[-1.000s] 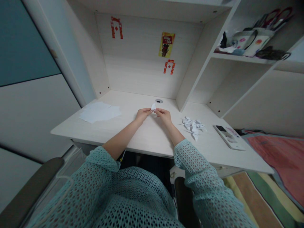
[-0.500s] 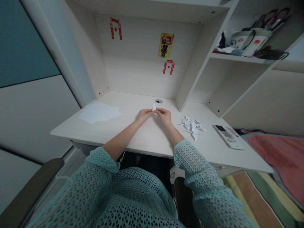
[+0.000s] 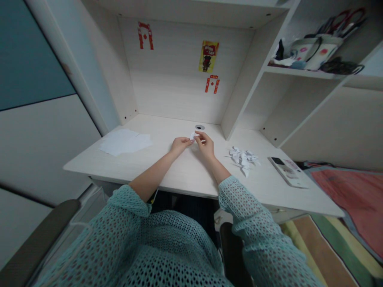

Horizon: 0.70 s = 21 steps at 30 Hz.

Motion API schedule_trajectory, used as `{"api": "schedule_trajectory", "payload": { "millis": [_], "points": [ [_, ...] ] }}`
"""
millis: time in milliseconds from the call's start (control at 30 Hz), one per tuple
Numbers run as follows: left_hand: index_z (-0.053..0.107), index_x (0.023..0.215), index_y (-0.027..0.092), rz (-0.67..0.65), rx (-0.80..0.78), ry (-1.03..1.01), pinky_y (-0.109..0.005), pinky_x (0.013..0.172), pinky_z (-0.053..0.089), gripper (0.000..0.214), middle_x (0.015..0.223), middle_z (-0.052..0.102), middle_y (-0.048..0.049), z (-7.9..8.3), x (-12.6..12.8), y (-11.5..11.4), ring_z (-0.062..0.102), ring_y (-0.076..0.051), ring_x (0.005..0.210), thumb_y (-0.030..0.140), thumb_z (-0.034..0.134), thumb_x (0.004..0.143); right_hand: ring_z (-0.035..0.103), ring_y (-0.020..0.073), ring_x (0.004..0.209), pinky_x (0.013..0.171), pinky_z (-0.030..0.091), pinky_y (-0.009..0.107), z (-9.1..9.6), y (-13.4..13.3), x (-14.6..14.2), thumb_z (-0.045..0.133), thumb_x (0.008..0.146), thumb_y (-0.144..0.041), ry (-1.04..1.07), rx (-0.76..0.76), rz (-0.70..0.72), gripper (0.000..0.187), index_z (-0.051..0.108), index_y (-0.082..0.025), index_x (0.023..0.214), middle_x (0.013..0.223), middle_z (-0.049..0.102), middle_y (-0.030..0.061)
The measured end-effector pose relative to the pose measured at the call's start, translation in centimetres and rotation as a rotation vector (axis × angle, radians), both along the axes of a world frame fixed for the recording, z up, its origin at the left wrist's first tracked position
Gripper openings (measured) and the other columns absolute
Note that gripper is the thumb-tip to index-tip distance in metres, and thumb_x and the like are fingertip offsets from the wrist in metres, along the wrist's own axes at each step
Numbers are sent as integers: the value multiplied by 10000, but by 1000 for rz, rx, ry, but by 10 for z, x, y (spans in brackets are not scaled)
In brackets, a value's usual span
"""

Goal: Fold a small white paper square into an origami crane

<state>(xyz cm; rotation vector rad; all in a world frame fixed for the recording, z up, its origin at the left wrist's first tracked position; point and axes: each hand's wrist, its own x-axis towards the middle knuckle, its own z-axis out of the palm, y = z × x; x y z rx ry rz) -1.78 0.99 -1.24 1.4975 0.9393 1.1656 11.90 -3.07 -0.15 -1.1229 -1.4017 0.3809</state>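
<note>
At frame centre, above the desk [image 3: 185, 175], the left hand [image 3: 179, 144] and right hand [image 3: 203, 144] pinch a small white paper piece [image 3: 192, 136] between fingertips; its shape and direction are too tiny to tell.

text: none legible | red stickers [image 3: 145, 35] and yellow sticker [image 3: 208, 56] on back panel: too blurred
</note>
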Motion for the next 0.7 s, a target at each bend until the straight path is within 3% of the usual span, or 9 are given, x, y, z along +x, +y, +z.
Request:
{"api": "schedule_trajectory", "payload": {
  "millis": [267, 567, 700],
  "points": [
    [672, 694, 121, -41, 22, -29, -250, 658, 385, 418, 693, 649, -40, 5, 5, -4, 547, -135, 666, 495, 757, 528, 558, 146, 691, 615, 418, 262, 7, -3, 2, 541, 777, -426, -16, -8, -11, 344, 660, -198, 1004, 838, 657, 43],
    [688, 755, 108, -121, 35, 6, -252, 655, 369, 393, 709, 650, -39, 7, 5, -7, 538, -132, 663, 434, 757, 546, 567, 148, 688, 612, 429, 265, 3, 2, 3, 529, 780, -415, -14, -20, -4, 314, 669, -199, 960, 853, 673, 41],
    [674, 735, 110, -99, 62, 33, -240, 629, 348, 385, 701, 633, -35, 6, 4, -6, 512, -123, 650, 458, 729, 580, 567, 148, 690, 613, 431, 267, 3, 2, 3, 531, 775, -420, -37, -25, -3, 318, 675, -205, 961, 862, 678, 40]
  ]
}}
